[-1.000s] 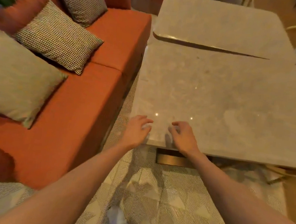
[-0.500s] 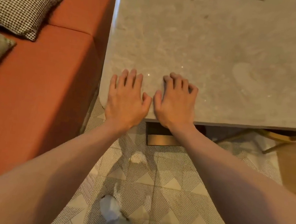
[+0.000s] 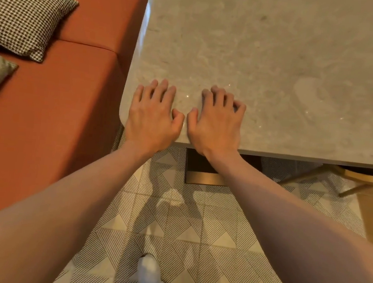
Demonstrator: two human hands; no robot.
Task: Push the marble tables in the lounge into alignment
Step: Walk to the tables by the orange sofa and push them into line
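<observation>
Half a second before, both hands lay flat; now the left hand (image 3: 152, 115) and right hand (image 3: 215, 123) had arched, fingers spread, pressing the marble tabletop (image 3: 279, 70) beside the orange sofa (image 3: 46, 116), apparently mid-shove.

Both hands, left (image 3: 152, 115) and right (image 3: 215, 123), press marble table (image 3: 280, 59) near edge, beside orange sofa (image 3: 55, 96).

Head view, steeply downward (close overhead)
</observation>
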